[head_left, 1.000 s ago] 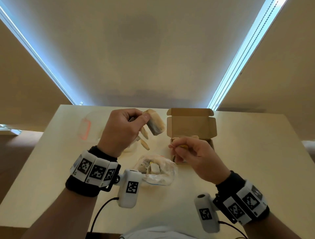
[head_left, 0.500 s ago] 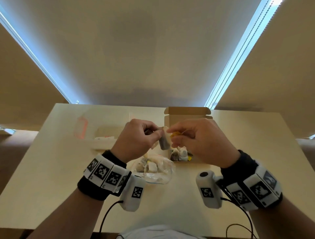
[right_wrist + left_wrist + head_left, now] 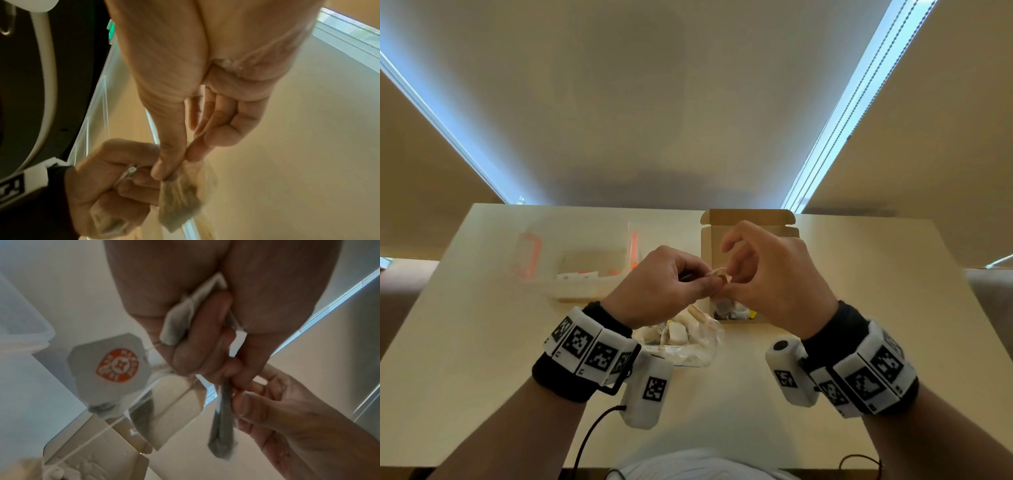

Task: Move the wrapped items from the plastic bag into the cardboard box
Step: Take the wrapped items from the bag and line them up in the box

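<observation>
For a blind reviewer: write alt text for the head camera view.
Both hands meet above a pale table, the left hand and right hand pinching one small wrapped item between them. Below lies a clear plastic bag of more items; behind stands an open cardboard box already holding some.

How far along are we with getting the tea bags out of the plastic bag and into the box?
Partly done. Several wrapped items already lie in the cardboard box. In hand: the left hand grips a few tea bags while the right hand pinches one from it. Left: more remain in the plastic bag.
</observation>
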